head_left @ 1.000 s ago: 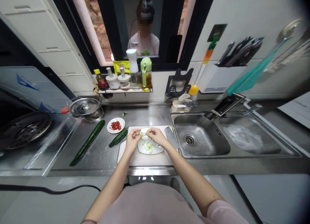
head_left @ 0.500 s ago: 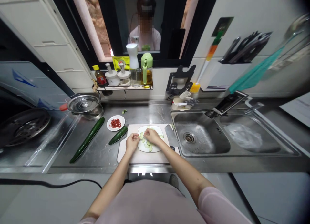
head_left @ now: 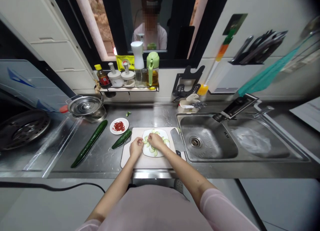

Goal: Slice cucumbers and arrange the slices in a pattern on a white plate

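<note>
Centrally, the right hand is above the plate, left hand beside. Each grip's opening and contents, I cannot tell.

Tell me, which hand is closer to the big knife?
Right. The right hand is over the white plate, left of the knife; the left hand is farther away, at the plate's left edge.

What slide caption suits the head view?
On a pale rectangular cutting board, a square white plate holds pale green cucumber slices; right hand above it, left hand at its edge.
</note>
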`<state>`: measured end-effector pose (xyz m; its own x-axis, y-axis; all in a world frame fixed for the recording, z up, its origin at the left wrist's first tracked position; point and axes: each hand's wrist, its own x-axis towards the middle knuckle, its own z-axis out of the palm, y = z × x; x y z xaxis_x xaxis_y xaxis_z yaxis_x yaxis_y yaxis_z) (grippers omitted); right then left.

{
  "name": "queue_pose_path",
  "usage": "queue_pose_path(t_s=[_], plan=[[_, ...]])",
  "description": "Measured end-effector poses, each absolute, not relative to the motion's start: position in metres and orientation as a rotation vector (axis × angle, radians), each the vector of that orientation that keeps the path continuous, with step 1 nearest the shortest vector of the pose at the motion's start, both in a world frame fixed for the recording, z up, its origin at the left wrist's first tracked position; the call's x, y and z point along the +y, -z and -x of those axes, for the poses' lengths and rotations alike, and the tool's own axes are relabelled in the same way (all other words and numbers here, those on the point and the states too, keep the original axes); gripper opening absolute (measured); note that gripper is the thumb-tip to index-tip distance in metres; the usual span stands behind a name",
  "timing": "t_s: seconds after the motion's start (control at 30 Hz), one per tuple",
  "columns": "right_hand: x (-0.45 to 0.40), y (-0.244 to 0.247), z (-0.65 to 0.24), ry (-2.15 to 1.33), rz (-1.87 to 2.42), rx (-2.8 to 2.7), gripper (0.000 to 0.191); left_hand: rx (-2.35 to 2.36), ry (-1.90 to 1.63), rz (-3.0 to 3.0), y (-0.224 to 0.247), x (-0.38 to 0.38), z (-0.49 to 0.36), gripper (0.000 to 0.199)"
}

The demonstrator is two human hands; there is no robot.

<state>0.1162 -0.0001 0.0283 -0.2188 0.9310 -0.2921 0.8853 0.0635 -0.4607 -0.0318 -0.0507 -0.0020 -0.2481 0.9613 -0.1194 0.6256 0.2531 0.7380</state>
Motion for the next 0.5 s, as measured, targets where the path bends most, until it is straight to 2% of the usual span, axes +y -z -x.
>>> queue_pose_path(t_s=[0.5], plan=[[0.0012,-0.0284,-0.1111,-0.717,1.981,-2.331,0.017,2.029,-0.599,-1.638,-0.0061,-0.0476,0.032,0.019]])
